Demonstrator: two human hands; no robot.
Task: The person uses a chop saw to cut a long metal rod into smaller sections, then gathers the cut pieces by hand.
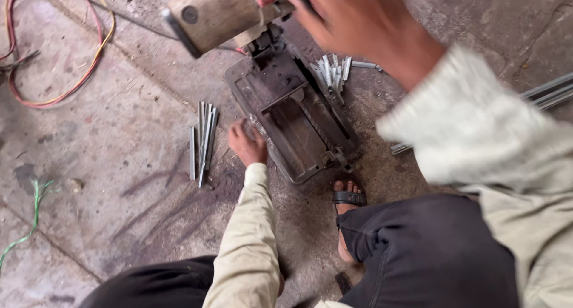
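My left hand (247, 142) reaches down to the concrete floor beside the left edge of a dark metal chop-saw base (298, 114); its fingers are curled, and something small and grey seems to be between them, though I cannot tell what. A bundle of long metal strips (203, 141) lies just left of that hand. My right hand (358, 21) is raised and blurred near the saw's wooden handle (215, 12) at the top, touching or next to it. A pile of short cut metal pieces (332, 72) lies right of the base.
Red and yellow cables (71, 81) loop across the floor at upper left. A green wire (30, 224) lies at the left. Long metal bars (549, 93) lie at the right edge. My sandalled foot (348, 203) rests below the saw base.
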